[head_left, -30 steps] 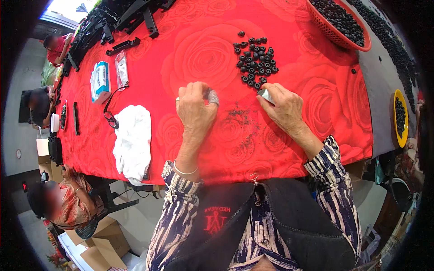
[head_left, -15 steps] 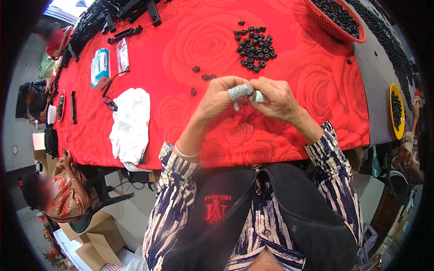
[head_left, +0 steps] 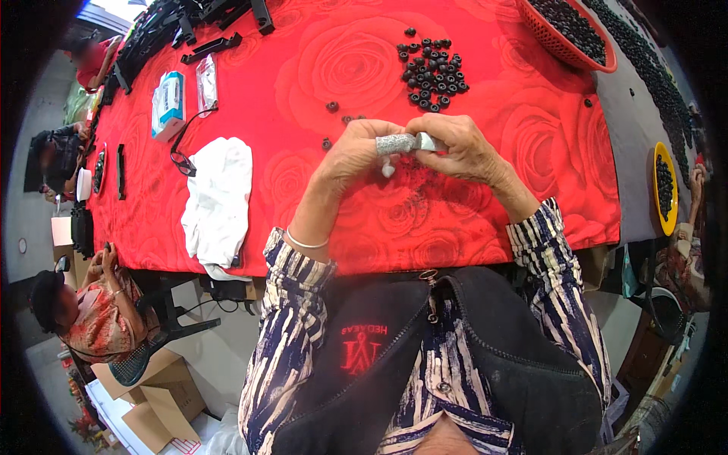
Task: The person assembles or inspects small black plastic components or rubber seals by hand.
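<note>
Both hands meet over the red cloth, just nearer than a cluster of small black round parts with holes (head_left: pixel 434 76). My left hand (head_left: pixel 355 155) is closed, a grey speckled wrap (head_left: pixel 394 144) around one digit and a pale wrapped tip below it. My right hand (head_left: pixel 464 145) is pinched, with a pale wrap or piece (head_left: pixel 429 142) at its fingertips, almost touching the grey wrap. What sits between the fingertips is too small and hidden to name. Dark crumbs (head_left: pixel 418 189) lie on the cloth under the hands. One loose black part (head_left: pixel 332 107) lies beyond my left hand.
A red basket (head_left: pixel 607 67) of black parts stands far right, and a yellow tray (head_left: pixel 669 226) of them beside a grey cloth. On the left lie a white garment (head_left: pixel 218 201), glasses (head_left: pixel 182 163), a blue-white box (head_left: pixel 168 106) and black brackets (head_left: pixel 212 47). Other people sit around.
My hands have moved slightly left and nearer the far cluster. The grey-wrapped digit has turned more level, and a pale wrapped tip shows more plainly below it.
</note>
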`<state>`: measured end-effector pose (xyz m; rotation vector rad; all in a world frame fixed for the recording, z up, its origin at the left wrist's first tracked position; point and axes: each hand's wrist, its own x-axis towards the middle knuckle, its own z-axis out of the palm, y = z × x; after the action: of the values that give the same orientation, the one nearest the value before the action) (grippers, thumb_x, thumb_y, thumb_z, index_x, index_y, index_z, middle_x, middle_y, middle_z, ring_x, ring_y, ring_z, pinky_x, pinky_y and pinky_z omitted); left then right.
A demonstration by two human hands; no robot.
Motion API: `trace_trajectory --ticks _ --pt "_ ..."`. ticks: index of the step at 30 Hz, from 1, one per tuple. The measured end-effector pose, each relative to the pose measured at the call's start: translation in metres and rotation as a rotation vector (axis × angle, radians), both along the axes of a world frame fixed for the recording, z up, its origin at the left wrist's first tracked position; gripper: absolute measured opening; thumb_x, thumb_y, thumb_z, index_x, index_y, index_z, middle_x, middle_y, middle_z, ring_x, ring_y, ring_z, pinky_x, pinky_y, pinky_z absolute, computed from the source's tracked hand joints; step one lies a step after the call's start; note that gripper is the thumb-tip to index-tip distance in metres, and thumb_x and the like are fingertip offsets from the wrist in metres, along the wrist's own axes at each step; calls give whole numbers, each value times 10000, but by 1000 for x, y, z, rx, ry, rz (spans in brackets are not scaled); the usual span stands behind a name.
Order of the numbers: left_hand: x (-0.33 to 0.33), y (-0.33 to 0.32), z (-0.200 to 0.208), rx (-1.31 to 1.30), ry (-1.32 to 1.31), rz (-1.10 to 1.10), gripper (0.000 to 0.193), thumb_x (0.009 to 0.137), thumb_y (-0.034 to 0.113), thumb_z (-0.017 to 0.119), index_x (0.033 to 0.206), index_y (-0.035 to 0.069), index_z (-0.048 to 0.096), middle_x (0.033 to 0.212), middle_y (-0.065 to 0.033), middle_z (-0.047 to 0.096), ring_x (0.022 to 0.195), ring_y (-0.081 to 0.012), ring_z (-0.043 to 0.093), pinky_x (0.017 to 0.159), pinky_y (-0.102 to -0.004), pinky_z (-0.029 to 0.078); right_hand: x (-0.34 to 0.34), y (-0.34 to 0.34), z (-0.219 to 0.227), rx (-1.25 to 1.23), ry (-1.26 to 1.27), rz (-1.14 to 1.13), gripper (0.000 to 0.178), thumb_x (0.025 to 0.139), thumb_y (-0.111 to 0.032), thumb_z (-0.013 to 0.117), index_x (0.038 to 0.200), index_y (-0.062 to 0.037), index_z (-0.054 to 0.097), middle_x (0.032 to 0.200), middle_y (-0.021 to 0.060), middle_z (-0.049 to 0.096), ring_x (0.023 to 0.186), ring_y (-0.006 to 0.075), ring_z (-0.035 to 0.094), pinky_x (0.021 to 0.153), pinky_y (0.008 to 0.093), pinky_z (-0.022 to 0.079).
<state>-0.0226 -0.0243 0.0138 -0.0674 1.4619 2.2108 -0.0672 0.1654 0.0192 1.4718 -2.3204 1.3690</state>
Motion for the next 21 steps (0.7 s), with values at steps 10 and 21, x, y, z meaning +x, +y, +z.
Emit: trace_trajectory --ticks 10,21 --pt "5 10 -2 275 -55 -48 233 821 138 614 978 -32 587 780 -42 604 599 -64 547 501 -180 454 15 8 11 -105 -54 -52 227 699 1 662 912 -11 581 699 82 564 595 168 565 524 269 434" --pt "15 24 -6 394 45 115 213 837 82 580 1019 -29 575 880 -77 619 662 -108 576 527 -226 480 20 6 11 -191 203 -184 292 645 52 691 910 -12 584 608 97 524 472 180 506 414 290 375"
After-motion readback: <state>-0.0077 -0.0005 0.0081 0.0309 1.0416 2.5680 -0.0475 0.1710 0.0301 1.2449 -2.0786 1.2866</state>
